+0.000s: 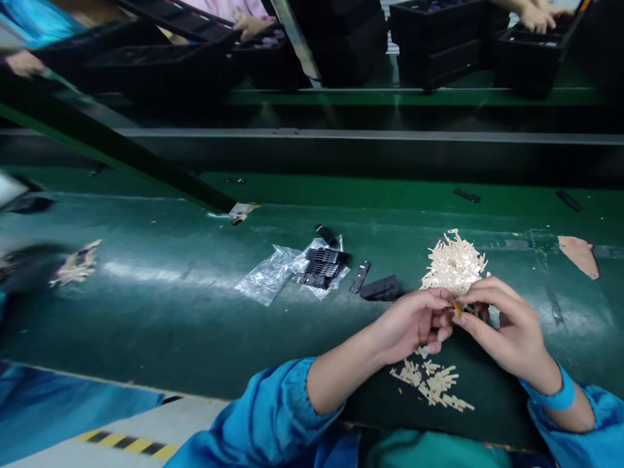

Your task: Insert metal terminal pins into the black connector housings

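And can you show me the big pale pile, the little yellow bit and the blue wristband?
Big pale pile (pixel 454 265): head view, middle of the heap.
Little yellow bit (pixel 457 310): head view, middle of its visible part.
Blue wristband (pixel 561 392): head view, the side facing the camera.

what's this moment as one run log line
left hand: at yellow piece | right hand: pinching same piece | beyond hands: larger pale pile | nearer edge: smaller pale pile | leftward: black parts

Fingers (pixel 480 330) partly hide a yellow piece (pixel 457 309), too small to identify. At far left, a pile (pixel 77 265) blurs; the top edge cuts off black boxes (pixel 336 45).
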